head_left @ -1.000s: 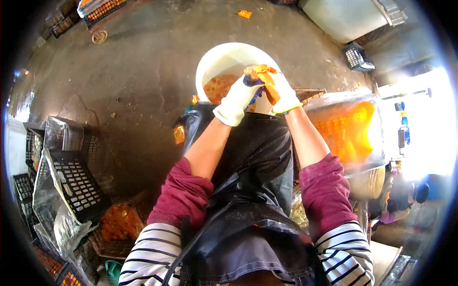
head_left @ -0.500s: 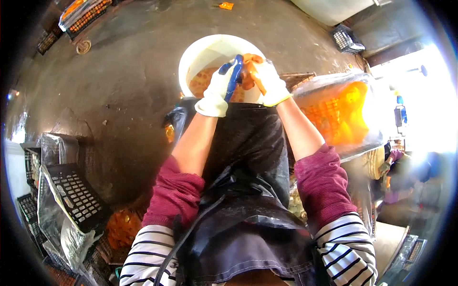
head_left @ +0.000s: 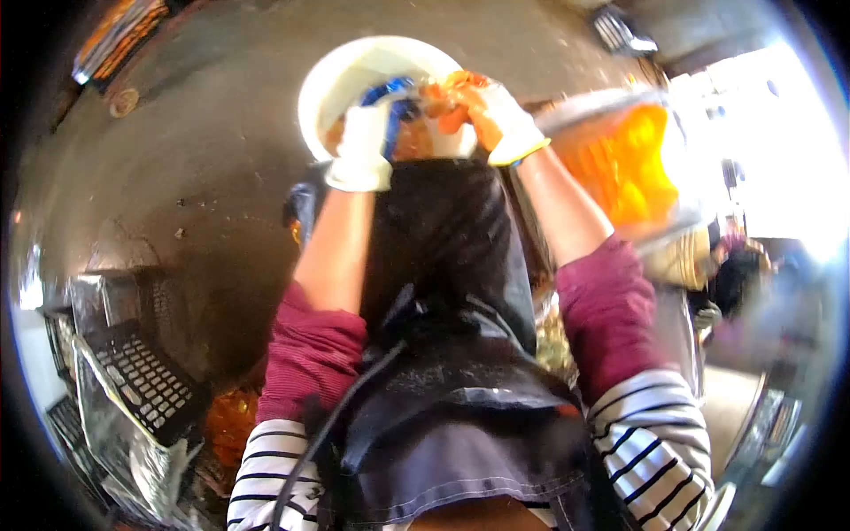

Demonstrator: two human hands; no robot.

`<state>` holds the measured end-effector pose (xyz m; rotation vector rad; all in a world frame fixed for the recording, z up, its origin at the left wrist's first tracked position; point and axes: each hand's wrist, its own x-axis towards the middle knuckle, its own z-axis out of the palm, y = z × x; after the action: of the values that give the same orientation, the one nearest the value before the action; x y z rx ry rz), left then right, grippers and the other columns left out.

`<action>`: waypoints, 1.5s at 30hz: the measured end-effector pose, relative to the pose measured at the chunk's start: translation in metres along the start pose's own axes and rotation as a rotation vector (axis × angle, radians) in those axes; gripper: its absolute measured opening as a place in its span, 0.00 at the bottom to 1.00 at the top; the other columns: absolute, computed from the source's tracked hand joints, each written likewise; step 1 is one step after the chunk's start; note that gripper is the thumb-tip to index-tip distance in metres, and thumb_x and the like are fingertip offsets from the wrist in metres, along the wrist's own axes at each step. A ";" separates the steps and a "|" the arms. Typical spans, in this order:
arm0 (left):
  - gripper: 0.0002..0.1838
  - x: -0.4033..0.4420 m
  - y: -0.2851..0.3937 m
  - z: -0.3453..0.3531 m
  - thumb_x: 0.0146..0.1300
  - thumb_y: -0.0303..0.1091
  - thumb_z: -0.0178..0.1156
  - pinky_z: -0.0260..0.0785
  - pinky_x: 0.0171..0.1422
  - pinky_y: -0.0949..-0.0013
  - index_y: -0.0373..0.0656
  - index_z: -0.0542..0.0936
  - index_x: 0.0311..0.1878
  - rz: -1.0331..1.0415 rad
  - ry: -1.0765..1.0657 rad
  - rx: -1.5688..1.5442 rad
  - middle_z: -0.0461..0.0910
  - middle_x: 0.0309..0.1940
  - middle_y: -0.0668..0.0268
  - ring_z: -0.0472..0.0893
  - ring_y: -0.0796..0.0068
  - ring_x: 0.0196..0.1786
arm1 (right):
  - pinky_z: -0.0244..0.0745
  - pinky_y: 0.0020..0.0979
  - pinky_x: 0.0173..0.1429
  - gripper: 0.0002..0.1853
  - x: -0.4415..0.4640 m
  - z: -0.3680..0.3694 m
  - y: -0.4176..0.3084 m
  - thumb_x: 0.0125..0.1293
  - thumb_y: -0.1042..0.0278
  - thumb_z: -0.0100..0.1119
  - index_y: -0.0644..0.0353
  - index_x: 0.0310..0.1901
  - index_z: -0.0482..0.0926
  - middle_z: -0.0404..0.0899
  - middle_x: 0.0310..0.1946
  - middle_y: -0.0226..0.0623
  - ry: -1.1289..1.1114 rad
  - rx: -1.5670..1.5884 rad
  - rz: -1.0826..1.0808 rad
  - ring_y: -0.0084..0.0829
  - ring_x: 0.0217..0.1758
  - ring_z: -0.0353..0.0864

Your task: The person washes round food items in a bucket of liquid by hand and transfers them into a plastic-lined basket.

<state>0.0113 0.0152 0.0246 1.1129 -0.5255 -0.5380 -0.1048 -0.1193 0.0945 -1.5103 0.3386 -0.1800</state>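
Observation:
My left hand (head_left: 375, 131), in a white glove with blue-coated fingers, is over the white bucket (head_left: 312, 97). My right hand (head_left: 482, 108) wears a white glove with orange-coated fingers and is at the bucket's right side. Both hands are closed, fingertips almost meeting. Between them is something small and orange-brown, too blurred to name and hard to tell from the orange glove. Below, round orange pieces (head_left: 414, 142) lie inside the bucket, partly hidden by my left hand.
A plastic-lined crate of bright orange stuff (head_left: 620, 168) stands to the right. At left are black crates (head_left: 142, 376) with clear plastic, beside an orange heap (head_left: 232, 425). A wheeled crate (head_left: 119, 40) is at the far left. Another person (head_left: 742, 270) is blurred at right.
My hands have moved slightly apart; the left has shifted left and its blue fingers now reach toward the right hand. The whole view has shifted a little.

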 end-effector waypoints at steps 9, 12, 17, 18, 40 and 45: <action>0.16 0.025 -0.039 -0.029 0.66 0.35 0.52 0.77 0.43 0.65 0.31 0.75 0.49 -0.069 0.027 -0.316 0.81 0.37 0.52 0.83 0.60 0.38 | 0.71 0.33 0.56 0.25 -0.313 -0.132 0.031 0.69 0.53 0.44 0.62 0.60 0.67 0.74 0.52 0.41 0.412 -0.187 0.486 0.34 0.56 0.74; 0.17 0.027 -0.042 -0.028 0.67 0.38 0.51 0.75 0.48 0.63 0.33 0.75 0.50 -0.157 -0.060 -0.388 0.81 0.40 0.54 0.82 0.60 0.41 | 0.71 0.35 0.52 0.22 -0.432 -0.143 0.076 0.63 0.50 0.52 0.58 0.50 0.75 0.77 0.49 0.44 0.467 -0.762 1.041 0.37 0.50 0.78; 0.20 0.015 -0.030 -0.025 0.68 0.42 0.49 0.72 0.52 0.62 0.35 0.75 0.52 -0.100 -0.181 -0.194 0.81 0.42 0.55 0.80 0.60 0.46 | 0.71 0.29 0.38 0.14 -0.399 -0.121 0.087 0.63 0.56 0.54 0.56 0.40 0.80 0.81 0.29 0.32 0.956 -0.569 0.728 0.26 0.32 0.77; 0.20 0.013 -0.027 -0.022 0.68 0.42 0.49 0.72 0.52 0.63 0.35 0.75 0.52 -0.104 -0.197 -0.169 0.80 0.42 0.55 0.80 0.60 0.46 | 0.70 0.27 0.36 0.11 -0.369 -0.112 0.076 0.64 0.58 0.54 0.54 0.39 0.81 0.80 0.26 0.26 0.901 -0.771 0.636 0.19 0.30 0.73; 0.20 0.014 -0.015 -0.005 0.67 0.43 0.52 0.74 0.47 0.65 0.37 0.74 0.52 -0.264 0.060 -0.015 0.80 0.45 0.57 0.82 0.63 0.43 | 0.70 0.38 0.56 0.18 -0.170 -0.227 0.191 0.60 0.70 0.48 0.62 0.52 0.74 0.76 0.49 0.49 0.052 -1.397 0.887 0.46 0.54 0.74; 0.22 0.008 -0.002 0.008 0.69 0.46 0.46 0.71 0.53 0.62 0.36 0.74 0.52 -0.254 0.031 0.018 0.79 0.44 0.53 0.79 0.61 0.47 | 0.72 0.36 0.53 0.20 -0.185 -0.213 0.156 0.58 0.66 0.54 0.61 0.53 0.73 0.77 0.46 0.48 -0.116 -1.703 0.578 0.44 0.51 0.77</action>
<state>0.0119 0.0043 0.0262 1.2108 -0.3643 -0.7364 -0.3630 -0.2514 -0.0459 -2.9421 0.9331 0.8874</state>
